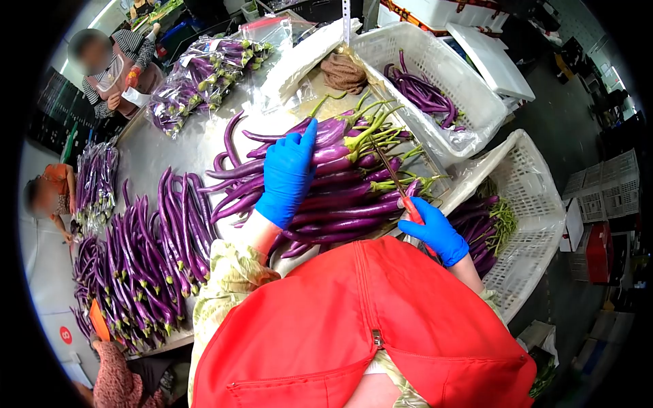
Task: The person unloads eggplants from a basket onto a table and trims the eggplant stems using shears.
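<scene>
My left hand [286,173], in a blue glove, lies over a pile of long purple eggplants [337,197]. Its index finger is stretched out towards the green stems, and the other fingertips rest on or against the eggplants. In my blue-gloved right hand [439,234] is the red handle of a knife [413,212]. The long, thin blade slants up and left across the stem ends. Whether the edge touches a stem is hard to tell. The stems [371,132] point mostly to the right, and the pile sits on a metal table [146,153].
Rows of eggplants [146,251] lie to the left; bagged ones [197,81] lie behind. At right stand two white crates [428,47], [527,251] holding eggplants. A brown cloth [343,73] lies near the back. Other people [122,64], [58,187], [119,374] are along the table's left side.
</scene>
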Motion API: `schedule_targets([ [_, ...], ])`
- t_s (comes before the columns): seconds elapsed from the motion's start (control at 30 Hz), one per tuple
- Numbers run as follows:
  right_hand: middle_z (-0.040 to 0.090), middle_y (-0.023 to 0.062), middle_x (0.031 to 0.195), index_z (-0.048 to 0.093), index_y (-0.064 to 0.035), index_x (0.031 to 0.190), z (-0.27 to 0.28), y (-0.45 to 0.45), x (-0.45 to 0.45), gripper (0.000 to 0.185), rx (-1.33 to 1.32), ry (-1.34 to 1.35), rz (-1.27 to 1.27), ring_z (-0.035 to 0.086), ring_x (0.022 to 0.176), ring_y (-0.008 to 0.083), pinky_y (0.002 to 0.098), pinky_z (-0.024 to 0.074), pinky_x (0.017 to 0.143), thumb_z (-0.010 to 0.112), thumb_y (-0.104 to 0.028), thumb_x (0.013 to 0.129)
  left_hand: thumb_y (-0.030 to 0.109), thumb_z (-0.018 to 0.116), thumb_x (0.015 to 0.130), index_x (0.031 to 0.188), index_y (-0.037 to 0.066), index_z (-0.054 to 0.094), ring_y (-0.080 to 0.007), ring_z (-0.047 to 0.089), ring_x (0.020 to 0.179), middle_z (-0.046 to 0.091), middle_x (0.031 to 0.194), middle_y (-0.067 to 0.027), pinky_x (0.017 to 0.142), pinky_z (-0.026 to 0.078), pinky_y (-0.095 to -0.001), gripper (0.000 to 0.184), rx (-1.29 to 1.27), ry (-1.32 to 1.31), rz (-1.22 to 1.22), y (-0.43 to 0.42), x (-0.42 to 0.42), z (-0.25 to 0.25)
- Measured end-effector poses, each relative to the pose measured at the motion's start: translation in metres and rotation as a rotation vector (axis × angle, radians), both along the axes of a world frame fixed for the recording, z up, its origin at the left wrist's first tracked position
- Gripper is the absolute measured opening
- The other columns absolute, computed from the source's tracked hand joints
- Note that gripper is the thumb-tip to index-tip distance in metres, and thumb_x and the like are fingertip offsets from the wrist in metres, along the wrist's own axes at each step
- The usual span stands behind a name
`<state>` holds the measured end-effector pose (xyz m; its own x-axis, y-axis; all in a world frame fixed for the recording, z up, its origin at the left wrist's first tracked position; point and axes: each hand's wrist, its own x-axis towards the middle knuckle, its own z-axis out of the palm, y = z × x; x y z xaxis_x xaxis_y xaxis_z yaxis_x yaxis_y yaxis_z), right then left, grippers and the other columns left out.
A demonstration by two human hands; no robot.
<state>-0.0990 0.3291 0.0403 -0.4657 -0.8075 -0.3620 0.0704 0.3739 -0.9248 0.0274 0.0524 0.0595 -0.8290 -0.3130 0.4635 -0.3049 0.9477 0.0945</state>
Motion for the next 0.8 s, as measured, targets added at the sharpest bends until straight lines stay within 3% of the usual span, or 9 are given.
schedule_targets([
  [0.03, 0.058, 0.0049, 0.095, 0.049, -0.0002, 0.12, 0.004, -0.003, 0.003, 0.049, -0.027, -0.011, -0.012, 0.052, 0.083, 0.009, 0.0255, 0.0442, 0.075, 0.066, -0.018, 0.077, 0.002, 0.066, 0.062, 0.133, 0.012, 0.038, -0.0322, 0.053, 0.077, 0.054, 0.09, -0.013, 0.068, 0.044, -0.0428, 0.078, -0.04, 0.038, 0.039, 0.002, 0.001, 0.0],
  [0.13, 0.056, 0.0038, 0.09, 0.05, -0.0003, 0.118, 0.0, -0.011, 0.005, 0.046, -0.033, 0.05, 0.001, 0.051, 0.08, 0.0092, 0.0257, 0.0442, 0.073, 0.066, -0.016, 0.078, 0.009, 0.069, 0.063, 0.132, 0.011, 0.039, -0.0297, 0.053, 0.075, 0.052, 0.089, -0.0122, 0.064, 0.044, -0.0394, 0.075, -0.112, 0.033, 0.037, 0.004, 0.004, 0.002],
  [0.23, 0.055, 0.0028, 0.084, 0.05, -0.0006, 0.115, -0.006, -0.017, 0.007, 0.043, -0.124, 0.041, -0.021, 0.051, 0.077, 0.009, 0.0259, 0.0443, 0.072, 0.066, -0.015, 0.078, 0.005, 0.07, 0.06, 0.131, 0.012, 0.04, -0.0333, 0.054, 0.079, 0.054, 0.09, -0.0135, 0.072, 0.044, -0.0435, 0.078, 0.077, 0.008, 0.034, 0.008, 0.007, 0.009],
  [0.47, 0.055, 0.0023, 0.084, 0.049, -0.0006, 0.116, -0.008, -0.007, 0.007, 0.043, -0.074, 0.023, -0.009, 0.05, 0.076, 0.0075, 0.0252, 0.0438, 0.071, 0.065, -0.015, 0.078, 0.008, 0.073, 0.059, 0.128, 0.012, 0.042, -0.0338, 0.054, 0.079, 0.054, 0.089, -0.0146, 0.072, 0.045, -0.0428, 0.076, 0.107, -0.014, 0.1, 0.002, 0.011, 0.003],
  [0.7, 0.055, 0.0012, 0.085, 0.055, 0.0004, 0.108, -0.004, -0.028, 0.011, 0.034, -0.165, 0.136, -0.048, 0.048, 0.075, 0.0064, 0.0231, 0.0427, 0.07, 0.065, -0.016, 0.08, 0.013, 0.073, 0.061, 0.131, 0.01, 0.04, -0.032, 0.053, 0.076, 0.052, 0.084, -0.0129, 0.067, 0.044, -0.0415, 0.078, 0.036, -0.068, 0.053, 0.016, 0.01, 0.0],
  [0.8, 0.054, 0.0004, 0.083, 0.056, -0.0009, 0.108, -0.015, -0.028, 0.012, 0.034, -0.142, -0.002, -0.091, 0.048, 0.075, 0.006, 0.0228, 0.0422, 0.07, 0.065, -0.016, 0.08, 0.014, 0.073, 0.06, 0.132, 0.01, 0.04, -0.0312, 0.053, 0.075, 0.052, 0.083, -0.0123, 0.066, 0.043, -0.0407, 0.079, 0.052, -0.029, 0.035, 0.013, 0.019, 0.0],
])
